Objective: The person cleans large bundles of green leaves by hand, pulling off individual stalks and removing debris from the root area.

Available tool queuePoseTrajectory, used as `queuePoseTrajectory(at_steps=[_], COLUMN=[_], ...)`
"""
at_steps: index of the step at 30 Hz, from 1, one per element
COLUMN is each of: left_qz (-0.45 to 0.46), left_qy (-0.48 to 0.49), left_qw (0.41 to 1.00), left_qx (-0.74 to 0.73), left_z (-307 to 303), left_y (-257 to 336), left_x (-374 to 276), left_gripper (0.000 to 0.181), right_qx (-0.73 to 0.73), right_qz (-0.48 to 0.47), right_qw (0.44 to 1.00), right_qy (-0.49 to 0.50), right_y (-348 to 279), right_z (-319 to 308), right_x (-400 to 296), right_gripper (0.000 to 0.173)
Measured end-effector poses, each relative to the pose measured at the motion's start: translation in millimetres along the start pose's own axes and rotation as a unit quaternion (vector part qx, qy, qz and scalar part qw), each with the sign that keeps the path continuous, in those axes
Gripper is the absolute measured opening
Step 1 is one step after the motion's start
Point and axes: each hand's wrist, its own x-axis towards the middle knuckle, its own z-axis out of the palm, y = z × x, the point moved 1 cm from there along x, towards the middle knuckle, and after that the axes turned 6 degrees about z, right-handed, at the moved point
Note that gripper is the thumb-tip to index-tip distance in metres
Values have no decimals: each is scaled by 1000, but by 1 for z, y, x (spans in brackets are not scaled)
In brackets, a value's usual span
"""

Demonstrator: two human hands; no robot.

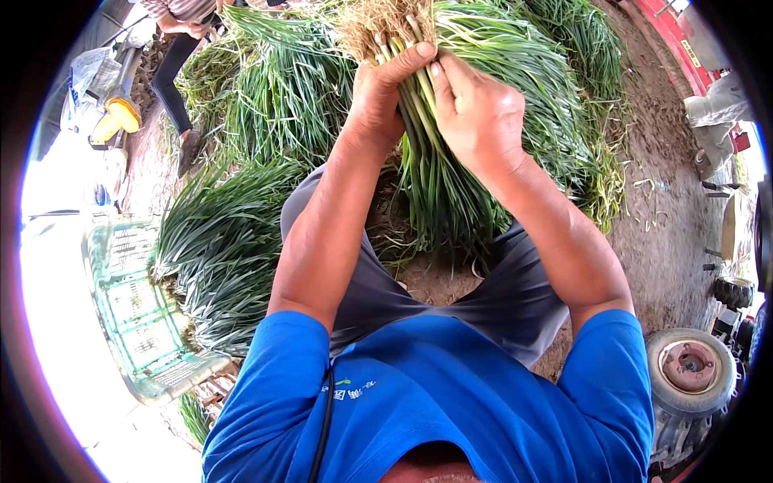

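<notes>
My left hand (380, 90) is closed around a bunch of long-leaved allium greens (438, 175), gripping it just below the roots. The bunch is held roots away from me, with pale stems under my thumb and dark green leaves hanging down between my knees. Its tan, fibrous roots (386, 24) fan out at the top of the view. My right hand (477, 108) is bent against the bunch's right side, thumb and finger closed at the stems near my left thumb. What lies inside its curled fingers is hidden.
Heaps of the same greens (284, 90) lie ahead, with another pile (229, 253) at left against a green plastic crate (139, 326). Another person's leg (172, 78) is at upper left. A wheel (690, 368) stands at lower right on the dirt floor (670, 271).
</notes>
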Motion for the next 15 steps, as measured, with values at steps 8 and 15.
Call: queuePoseTrajectory(at_steps=[8,15], left_qz=[10,64], left_qy=[-24,-15], left_qw=[1000,998], left_qx=[10,-16], left_z=[-1,5], left_y=[6,7], left_x=[0,-5], left_gripper=[41,38], right_qx=[-13,16], right_qz=[-37,-26], right_qw=[999,999], right_qy=[16,20], right_y=[-11,-6], right_z=[-2,-17], right_x=[1,4], right_gripper=[13,12])
